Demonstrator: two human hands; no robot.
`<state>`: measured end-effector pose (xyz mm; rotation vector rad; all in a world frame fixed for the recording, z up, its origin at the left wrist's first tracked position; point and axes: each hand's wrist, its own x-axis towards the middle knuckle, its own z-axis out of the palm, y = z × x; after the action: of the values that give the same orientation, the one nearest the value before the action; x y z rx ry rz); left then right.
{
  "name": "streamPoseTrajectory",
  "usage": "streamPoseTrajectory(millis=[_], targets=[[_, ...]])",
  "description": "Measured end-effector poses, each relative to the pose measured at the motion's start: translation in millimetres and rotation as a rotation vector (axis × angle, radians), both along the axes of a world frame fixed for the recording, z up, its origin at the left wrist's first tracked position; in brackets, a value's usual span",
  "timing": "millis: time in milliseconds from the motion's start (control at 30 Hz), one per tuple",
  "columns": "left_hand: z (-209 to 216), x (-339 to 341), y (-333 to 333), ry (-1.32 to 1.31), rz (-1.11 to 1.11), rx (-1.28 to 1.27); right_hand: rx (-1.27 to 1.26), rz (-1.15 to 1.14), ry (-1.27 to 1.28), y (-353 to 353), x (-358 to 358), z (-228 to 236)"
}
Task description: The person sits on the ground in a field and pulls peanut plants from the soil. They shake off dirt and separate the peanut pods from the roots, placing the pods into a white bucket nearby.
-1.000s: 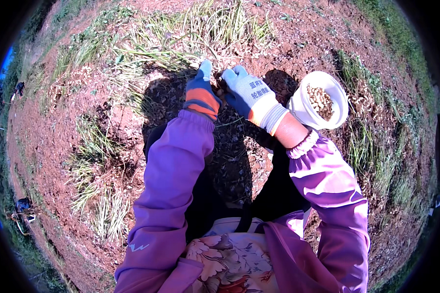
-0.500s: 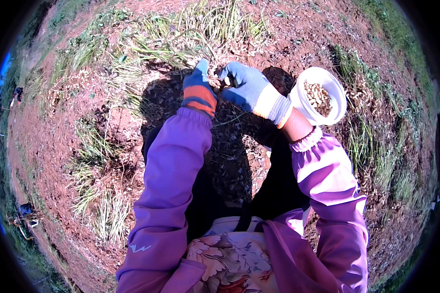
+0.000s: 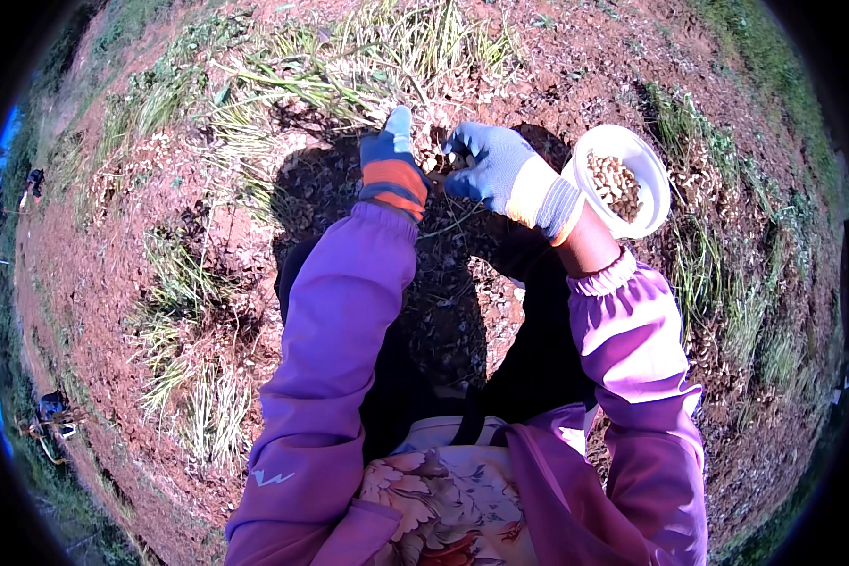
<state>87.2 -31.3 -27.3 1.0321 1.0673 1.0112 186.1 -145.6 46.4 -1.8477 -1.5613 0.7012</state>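
Observation:
My left hand [image 3: 393, 162], in a blue and orange glove, is closed around the root end of a pulled peanut plant [image 3: 325, 90], thumb pointing up. Its green stems spread away to the far left, and pale pods show near the grip. Close beside it, my right hand [image 3: 507, 172], in a matching glove, has its fingers curled inward. A few peanuts [image 3: 462, 160] show partly between those fingers; the rest of what it holds is hidden. At my right wrist stands a white bucket [image 3: 658, 203] with peanuts [image 3: 614, 187] in its bottom.
Further pulled plants [image 3: 434, 42] lie at the far side, and more clumps [image 3: 184, 283] rest on the reddish soil at left. A row of plants [image 3: 703, 264] runs along the right. Small in the distance at the left edge is a person [image 3: 52, 406].
Both hands have shifted slightly to the right, my right hand also a little nearer. The plant's stems have swung and lie flatter toward the left.

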Motion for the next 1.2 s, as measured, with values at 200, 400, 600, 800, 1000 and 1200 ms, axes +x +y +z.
streamPoseTrajectory(millis=[200,400,600,800,1000,1200], targets=[[-0.1,8.8,-8.9,0.006,0.118,0.136,0.011,0.024,-0.103,-3.7,2.8,0.4],[-20.5,11.3,4.0,-0.079,0.075,0.007,0.04,-0.001,-0.295,-5.4,3.6,-7.3],[-30.0,9.8,6.6,0.06,0.072,0.093,0.003,0.009,-0.207,-7.8,11.3,-6.3],[5.3,-21.7,39.7,-0.183,0.137,-0.205,0.053,-0.365,-0.238,-40.3,73.3,-9.9],[2.8,-18.9,44.3,-0.489,0.128,-0.327,0.003,-0.71,-0.613,-76.3,158.6,-19.1],[-9.9,-8.6,46.9,-0.613,0.104,-0.485,0.337,-0.47,-0.284,-69.2,104.9,2.9]])
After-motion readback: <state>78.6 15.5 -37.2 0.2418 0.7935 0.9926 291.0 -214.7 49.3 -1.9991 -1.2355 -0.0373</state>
